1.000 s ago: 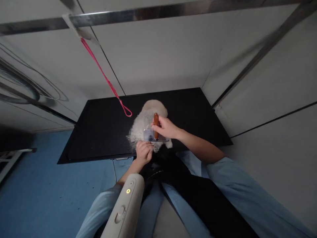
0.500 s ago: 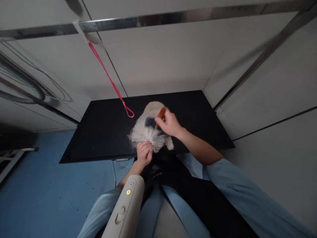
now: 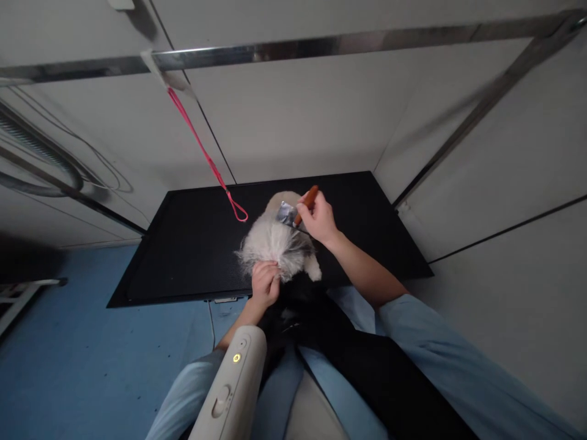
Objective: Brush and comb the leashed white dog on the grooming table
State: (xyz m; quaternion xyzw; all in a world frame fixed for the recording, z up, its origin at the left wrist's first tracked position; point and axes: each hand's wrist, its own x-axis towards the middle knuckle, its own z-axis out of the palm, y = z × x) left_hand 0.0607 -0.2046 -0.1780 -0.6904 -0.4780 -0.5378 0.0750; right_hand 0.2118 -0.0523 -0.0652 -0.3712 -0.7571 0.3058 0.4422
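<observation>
A small dog [image 3: 270,239] with pale, shorn fur on its back and longer white-grey hair on its head is on the black grooming table [image 3: 192,244], its head towards me. My left hand [image 3: 265,285] is closed on the hair at the near side of its head; the fingertips are partly hidden there. In my right hand [image 3: 320,218] is a slicker brush [image 3: 307,205], gripped by its brown handle. The brush's metallic head lies over the fur behind the dog's head; I cannot tell whether its bristles touch. One pale paw [image 3: 312,267] shows at the right.
A pink loop leash [image 3: 206,153] hangs from the metal bar [image 3: 293,51] left of the dog. A ribbed hose [image 3: 41,146] and cables run along the left wall. A pale device [image 3: 236,385] with a lit button sits close below my left forearm.
My right hand has lifted and turned the brush slightly away from the dog's head, so its metallic back shows. My left hand stays on the dog's head. The view has tilted slightly.
</observation>
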